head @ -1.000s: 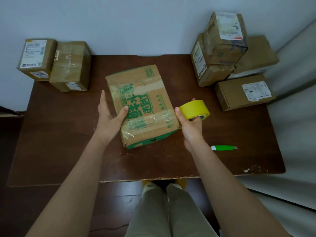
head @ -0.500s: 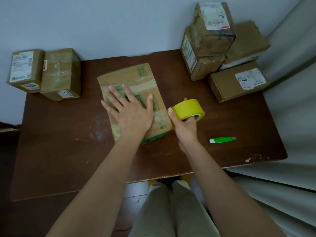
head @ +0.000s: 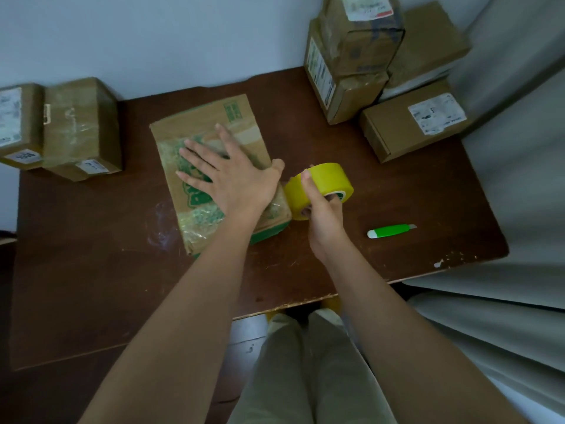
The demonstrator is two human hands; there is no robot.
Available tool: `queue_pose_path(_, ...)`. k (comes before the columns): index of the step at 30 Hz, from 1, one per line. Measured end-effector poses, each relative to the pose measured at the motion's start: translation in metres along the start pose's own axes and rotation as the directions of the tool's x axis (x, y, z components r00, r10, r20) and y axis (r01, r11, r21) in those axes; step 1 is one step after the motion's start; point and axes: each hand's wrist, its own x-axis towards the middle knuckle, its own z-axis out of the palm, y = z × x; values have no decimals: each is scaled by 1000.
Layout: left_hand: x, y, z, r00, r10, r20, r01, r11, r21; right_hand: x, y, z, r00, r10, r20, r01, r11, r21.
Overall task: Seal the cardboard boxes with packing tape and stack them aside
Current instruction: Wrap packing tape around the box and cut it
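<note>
Cardboard box with green print lies mid-table under my left hand, whose fingers are spread flat and straight, pressing its top. I see my right hand curled around the yellow tape roll, thumb on top, just beside the box's right edge.

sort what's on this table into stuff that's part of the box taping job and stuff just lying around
Part of the job:
- green-printed box, pressed flat by the left hand
- yellow tape roll, gripped by the right hand
- stacked boxes at the far right
- two boxes at the far left

Lying about:
- green cutter, untouched on the table
</note>
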Motion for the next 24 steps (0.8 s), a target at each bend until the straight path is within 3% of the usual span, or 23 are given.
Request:
queue_pose_path(2, -2, 1, -2, 1000, 5, 11, -5, 1000, -23, 0, -8, -6, 998, 63, -18, -60, 990, 124)
queue_pose_path(5, -5, 3, -6, 999, 29, 26, -27, 999, -44, -4, -22, -11, 1000, 27, 13, -29, 980, 195)
queue_pose_path(11, -3, -8, -26, 999, 3, 41, 10, 956, -294, -13, -37, -20, 998, -55, 4, 53, 982, 179)
queue_pose_path(14, -5, -6, -33, 999, 11, 31, 2, 918, -395, -21, -54, -23, 982, -188, 27, 183, 974, 136)
queue_pose_path(15, -4, -4, -35, 998, 39, 38, -15, 865, -502, -25, -63, -23, 969, -242, 47, 234, 964, 126)
queue_pose_path(17, -6, 0, -38, 988, 139, 66, -30, 593, -805, -32, -82, -20, 936, -340, 92, 330, 938, 104)
queue_pose_path(18, -9, -1, -37, 978, 193, 79, -18, 457, -889, -35, -90, -19, 919, -379, 110, 372, 925, 73)
queue_pose_path(19, -12, -5, -32, 969, 227, 98, -2, 404, -915, -36, -95, -18, 905, -408, 122, 407, 913, 36)
queue_pose_path(24, -31, -19, -8, 958, 155, 241, 137, 490, -861, -37, -104, -15, 900, -410, 147, 424, 903, -71)
